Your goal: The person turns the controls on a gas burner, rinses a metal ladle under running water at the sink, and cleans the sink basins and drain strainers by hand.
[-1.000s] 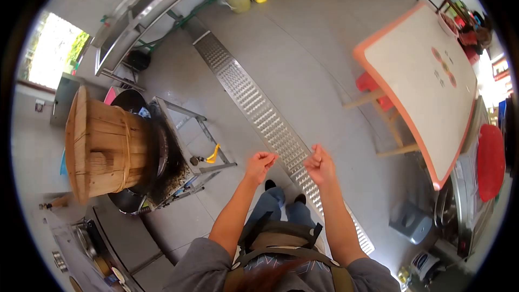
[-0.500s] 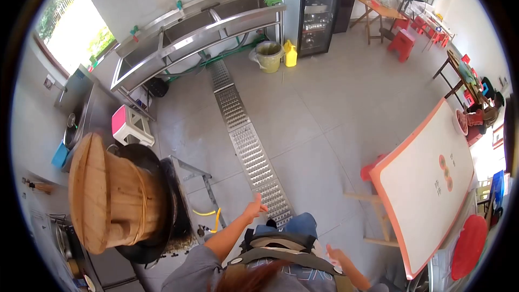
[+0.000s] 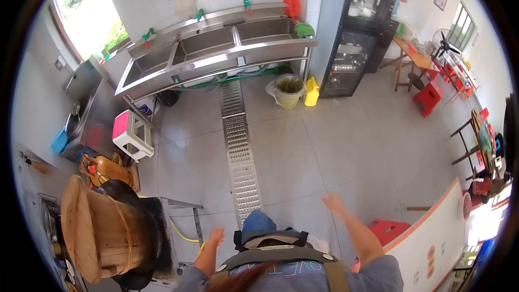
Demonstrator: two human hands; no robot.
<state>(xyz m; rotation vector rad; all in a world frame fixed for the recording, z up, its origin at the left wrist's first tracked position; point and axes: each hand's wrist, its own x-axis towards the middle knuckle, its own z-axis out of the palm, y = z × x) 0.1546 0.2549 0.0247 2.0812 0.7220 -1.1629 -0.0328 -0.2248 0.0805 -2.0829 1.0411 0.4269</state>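
My left hand (image 3: 217, 236) hangs low beside my body, holding nothing visible, its fingers loosely apart. It is nearest to the metal stove frame (image 3: 184, 205) and a yellow hose (image 3: 183, 231). My right hand (image 3: 332, 201) reaches forward over the tiled floor, slightly blurred, with loose fingers and nothing seen in it. To its right are a red stool (image 3: 388, 231) and a white table (image 3: 419, 254) with an orange edge. At the left, a large wooden steamer barrel (image 3: 116, 232) with a wooden lid sits in a dark wok (image 3: 154, 238).
A metal drain grate (image 3: 238, 140) runs along the floor toward a steel triple sink (image 3: 211, 51). Near it stand a bucket (image 3: 288, 97), a yellow jug (image 3: 312, 93) and a glass-door cabinet (image 3: 346, 65). A pink-topped stool (image 3: 132, 138) and an orange gas cylinder (image 3: 108, 170) are at left.
My view has moved forward and turned, so the sink looks nearer. My right hand has swung forward; my left hand has dropped back toward my body. The gas cylinder has come into view.
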